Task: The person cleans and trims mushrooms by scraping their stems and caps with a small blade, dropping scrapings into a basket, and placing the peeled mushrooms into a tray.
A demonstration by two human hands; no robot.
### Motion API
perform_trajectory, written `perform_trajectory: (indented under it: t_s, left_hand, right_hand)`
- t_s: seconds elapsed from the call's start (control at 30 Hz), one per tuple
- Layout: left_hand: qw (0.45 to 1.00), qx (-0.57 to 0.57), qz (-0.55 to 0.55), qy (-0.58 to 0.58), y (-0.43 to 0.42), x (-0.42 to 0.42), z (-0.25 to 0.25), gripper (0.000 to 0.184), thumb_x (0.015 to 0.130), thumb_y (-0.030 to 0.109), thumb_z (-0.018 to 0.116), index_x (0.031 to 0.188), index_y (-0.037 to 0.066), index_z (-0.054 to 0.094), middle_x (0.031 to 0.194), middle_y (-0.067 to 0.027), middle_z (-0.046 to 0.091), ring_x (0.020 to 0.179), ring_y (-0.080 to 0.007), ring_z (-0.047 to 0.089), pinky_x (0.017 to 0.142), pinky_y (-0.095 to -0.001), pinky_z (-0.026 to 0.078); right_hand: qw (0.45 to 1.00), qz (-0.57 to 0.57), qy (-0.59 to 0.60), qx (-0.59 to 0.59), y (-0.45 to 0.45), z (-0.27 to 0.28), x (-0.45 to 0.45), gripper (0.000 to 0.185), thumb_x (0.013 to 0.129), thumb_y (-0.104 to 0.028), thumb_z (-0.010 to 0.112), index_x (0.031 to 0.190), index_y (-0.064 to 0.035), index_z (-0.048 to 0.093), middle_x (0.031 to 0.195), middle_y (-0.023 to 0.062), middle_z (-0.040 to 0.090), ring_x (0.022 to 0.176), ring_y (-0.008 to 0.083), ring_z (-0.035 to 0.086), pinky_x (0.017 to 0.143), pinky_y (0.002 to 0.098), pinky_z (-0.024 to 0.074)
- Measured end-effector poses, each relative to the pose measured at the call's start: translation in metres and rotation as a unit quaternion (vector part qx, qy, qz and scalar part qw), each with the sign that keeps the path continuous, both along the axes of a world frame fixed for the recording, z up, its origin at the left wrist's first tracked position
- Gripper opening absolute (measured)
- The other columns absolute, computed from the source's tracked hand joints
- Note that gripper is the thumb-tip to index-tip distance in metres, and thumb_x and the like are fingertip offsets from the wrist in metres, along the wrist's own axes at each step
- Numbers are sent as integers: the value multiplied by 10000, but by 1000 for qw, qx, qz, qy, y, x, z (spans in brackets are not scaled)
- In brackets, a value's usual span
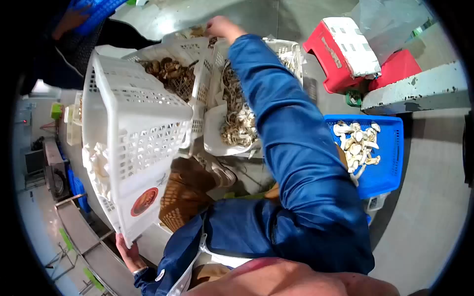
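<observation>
- White plastic, ventilated: we have a tilted crate (148, 143) on the left of the view, its long rim running from upper left down to the near corner by the left hand.
- Its slotted walls slant toward the middle of the view; we cannot tell how deep it sits against the white basket (88, 111) behind.
- Left hand (129, 254): low at left, wrist bent up, fingers narrowed on the crate's near corner.
- Right hand (221, 28): at the far end of the baskets, arm stretched up and across in a blue sleeve (301, 133). Fingers curled in; we cannot tell whether they hold anything.
- Label: we note a round red emblem (144, 201) on the crate's near wall; its lettering is too small to read.
- Beyond the crate, brown mushrooms (170, 71) in a white basket; beside them, pale mushrooms (242, 126) in another, partly under the sleeve.
- To our right, a blue basket (390, 172) with whitish mushrooms (358, 143); above it in the view, a red stool (326, 66) with a taped white top.
- Upper left, another person (74, 49) in dark clothing, hand at a blue crate (101, 15).
</observation>
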State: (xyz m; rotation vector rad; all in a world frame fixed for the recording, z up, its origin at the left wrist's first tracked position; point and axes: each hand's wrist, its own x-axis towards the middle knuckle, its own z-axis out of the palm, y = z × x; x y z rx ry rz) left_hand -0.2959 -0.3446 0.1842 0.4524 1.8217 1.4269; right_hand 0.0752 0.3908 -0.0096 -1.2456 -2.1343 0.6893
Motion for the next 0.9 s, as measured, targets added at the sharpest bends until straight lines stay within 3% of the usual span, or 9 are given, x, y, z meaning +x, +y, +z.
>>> perform_trajectory:
  t_s: [0.17,0.27,0.33,0.37,0.43,0.57,0.63,0.77,0.9]
  left_hand:
    - [993,105,-39,-43,-7,-48,-5,502,975,293,456,1394,18,428,1344,-133,543,1197,-281,553,988,-448,461]
    - [993,108,-22,-40,6,-81,-12,529,988,295,445,1418,-6,381,1368,-160,514,1243,-282,517,1006,-443,442]
    - [992,88,-92,11,66,-43,4,516,991,279,457,1407,-18,387,1341,-163,528,1213,-278,542,997,-407,454]
    - [994,93,-30,57,89,-17,6,497,985,266,486,1386,-19,416,1317,-169,541,1192,-273,557,962,-376,477]
    - [990,111,-57,70,120,-15,-4,448,862,104,520,1289,-31,503,1190,-135,594,1037,-227,598,900,-340,493]
    - [976,96,-101,169,184,64,-2,342,799,78,532,1113,-44,591,982,-70,615,900,-163,565,774,-271,461]
    - [965,96,-178,164,195,75,-8,335,816,87,528,1122,-32,593,831,-31,575,815,-130,530,761,-253,433]
    - [944,35,-282,167,187,118,-3,406,864,156,529,1230,-12,572,902,-21,564,835,-100,504,761,-239,424]
    - [940,13,-329,89,198,133,21,489,836,131,527,1302,-18,535,935,-53,596,796,-119,561,708,-235,474]
  right_hand:
    - [963,76,135,-222,-122,18,176,259,900,-296,671,931,-40,684,790,-15,638,677,73,535,621,237,440]
    - [951,-105,92,-277,-201,34,267,191,893,-232,684,898,-41,674,831,-14,633,737,60,543,648,214,427]
    - [913,-133,275,-271,-249,73,296,164,904,-183,660,947,-24,674,841,14,652,761,100,600,703,248,476]
    - [902,-176,325,-225,-271,102,300,151,909,-172,660,933,-23,669,843,21,655,789,109,617,719,260,492]
    - [868,-142,446,-166,-301,140,322,144,923,-165,649,965,-30,671,967,83,678,891,191,658,818,334,533]
    - [750,6,648,-132,-369,206,303,122,937,-150,621,959,-33,645,1312,243,545,1249,394,499,985,519,460]
    - [741,14,653,-159,-409,215,288,116,930,-146,631,1022,-84,667,1322,215,548,1235,380,506,977,504,468]
    - [758,-87,590,-266,-470,148,290,138,899,-84,656,1034,-59,662,1088,95,677,1011,173,636,863,342,535]
    - [878,-158,392,-225,-484,122,285,163,853,-196,739,895,-41,710,847,2,610,777,112,584,681,269,485]
